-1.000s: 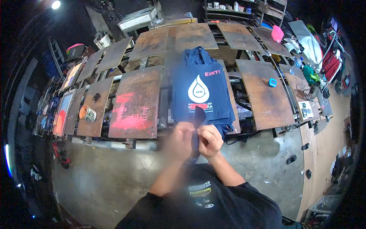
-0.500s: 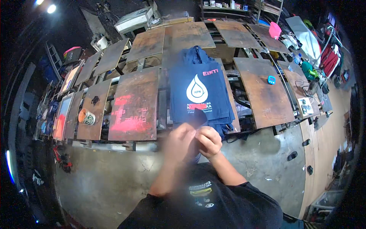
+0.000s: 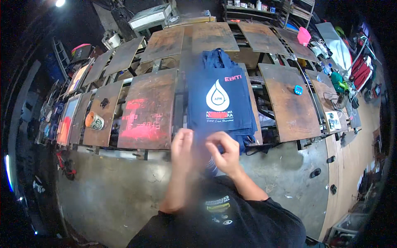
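Note:
A stack of dark blue tote bags with a white drop logo and pink and white print lies on the middle board, handles at the far end. In front of its near edge, my left hand is raised with curled fingers, partly blurred. My right hand is a short way to its right, fingers bent toward a dark blurred item with white curved lines that hangs between the hands. What exactly the fingertips grip is hidden by the blur.
Rows of worn boards on metal frames surround the stack. A paint bucket and a small blue device sit on side boards. A pink container and cluttered cloths are at back right. Concrete floor lies below.
My hands have moved apart from their joined position, the left shifting left and slightly up. The dark folded piece that stood up above my fingers is no longer visible there.

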